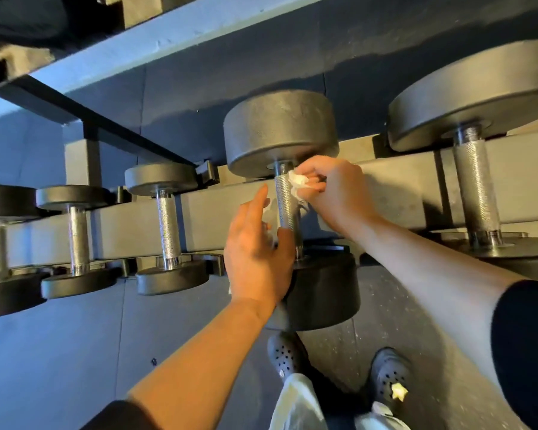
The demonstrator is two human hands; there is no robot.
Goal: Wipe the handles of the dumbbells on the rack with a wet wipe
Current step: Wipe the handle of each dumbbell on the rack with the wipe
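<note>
Dumbbell handle: the knurled, silvery steel handle (288, 206) of the big black round-headed dumbbell (280, 131) sits on the grey metal rack (218, 209), straight ahead of me and between my two hands.
Long axis: it runs away from me, from the near head by my left wrist up to the far head; any stroke has to travel along that line.
Right hand: my right hand (333, 193) pinches the crumpled white wet wipe (298, 181) in curled fingers and presses it against the handle's right side, close under the far head.
Left hand: my left hand (258, 249) lies just left of the handle, fingers straight and spread loose, thumb near the bar's lower end. Something whitish shows under the palm; I cannot tell what it is.
Nearer hand: the right, already touching through the wipe, so I judge the next pull comes toward me, down the bar.
Textures: the fine diamond knurling should snag the damp tissue; the heads look matte and slightly pitted.
Neighbours: smaller black dumbbells with steel grips (168, 218) lie to the left, a larger one (475, 184) to the right.
</note>
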